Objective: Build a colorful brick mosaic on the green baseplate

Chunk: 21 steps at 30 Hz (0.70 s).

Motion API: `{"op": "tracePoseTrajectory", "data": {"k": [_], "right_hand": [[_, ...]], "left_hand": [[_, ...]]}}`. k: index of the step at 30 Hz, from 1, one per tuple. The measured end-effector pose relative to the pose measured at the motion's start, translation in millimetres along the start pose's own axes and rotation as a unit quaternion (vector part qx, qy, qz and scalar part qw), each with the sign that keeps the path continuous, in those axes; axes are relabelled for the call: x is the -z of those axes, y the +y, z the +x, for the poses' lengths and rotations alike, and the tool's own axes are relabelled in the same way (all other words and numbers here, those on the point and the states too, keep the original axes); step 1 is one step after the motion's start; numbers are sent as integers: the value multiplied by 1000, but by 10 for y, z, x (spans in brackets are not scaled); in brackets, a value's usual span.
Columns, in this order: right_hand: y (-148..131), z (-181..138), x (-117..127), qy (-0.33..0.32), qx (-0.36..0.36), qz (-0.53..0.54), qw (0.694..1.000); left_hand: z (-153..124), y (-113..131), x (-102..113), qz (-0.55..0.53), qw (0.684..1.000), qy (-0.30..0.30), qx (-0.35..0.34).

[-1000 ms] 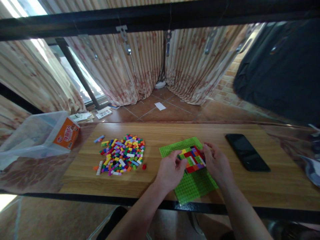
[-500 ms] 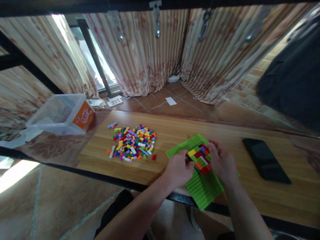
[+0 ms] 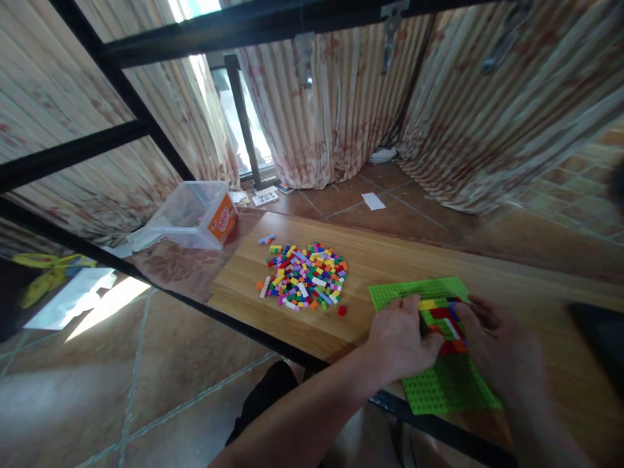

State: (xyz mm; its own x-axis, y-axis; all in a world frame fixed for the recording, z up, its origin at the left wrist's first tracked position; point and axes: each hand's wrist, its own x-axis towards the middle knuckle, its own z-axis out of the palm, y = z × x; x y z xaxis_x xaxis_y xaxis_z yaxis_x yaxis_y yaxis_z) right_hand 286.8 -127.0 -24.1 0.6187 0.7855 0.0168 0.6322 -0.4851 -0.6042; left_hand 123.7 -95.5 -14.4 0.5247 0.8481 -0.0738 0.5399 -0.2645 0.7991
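Note:
A green studded baseplate (image 3: 429, 390) lies on the wooden table near its front edge. On it sits a block of red, yellow, green and blue bricks (image 3: 441, 318). My left hand (image 3: 397, 341) rests on the plate at the block's left side, fingers curled against it. At the block's right side is my right hand (image 3: 504, 348), blurred, with its fingers bent toward the bricks. A heap of several loose coloured bricks (image 3: 307, 276) lies to the left, with one red brick (image 3: 342, 311) apart from it.
A clear plastic box with an orange label (image 3: 197, 214) stands at the table's far left end. A dark phone (image 3: 599, 335) lies at the right edge of view. Black metal bars (image 3: 121, 136) cross the upper left. Curtains hang behind, above a tiled floor.
The view has swung left and down, so the table and hands sit further right. Both hands stay at the brick block on the baseplate.

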Motion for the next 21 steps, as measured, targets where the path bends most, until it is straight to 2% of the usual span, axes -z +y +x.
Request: {"op": "tracePoseTrajectory", "data": {"k": [5,12,21], "right_hand": [[-1,-36,-70,-13,27,-5,1000],[43,-50,-143,-13,44,-35,998],[44,-18,-258,-19,68,-59,996]], "left_hand": [[54,-39,96,-6,999,37,24],[176,-141,118,-83,995,56,13],[160,-179,217,-46,998,51,-7]]}}
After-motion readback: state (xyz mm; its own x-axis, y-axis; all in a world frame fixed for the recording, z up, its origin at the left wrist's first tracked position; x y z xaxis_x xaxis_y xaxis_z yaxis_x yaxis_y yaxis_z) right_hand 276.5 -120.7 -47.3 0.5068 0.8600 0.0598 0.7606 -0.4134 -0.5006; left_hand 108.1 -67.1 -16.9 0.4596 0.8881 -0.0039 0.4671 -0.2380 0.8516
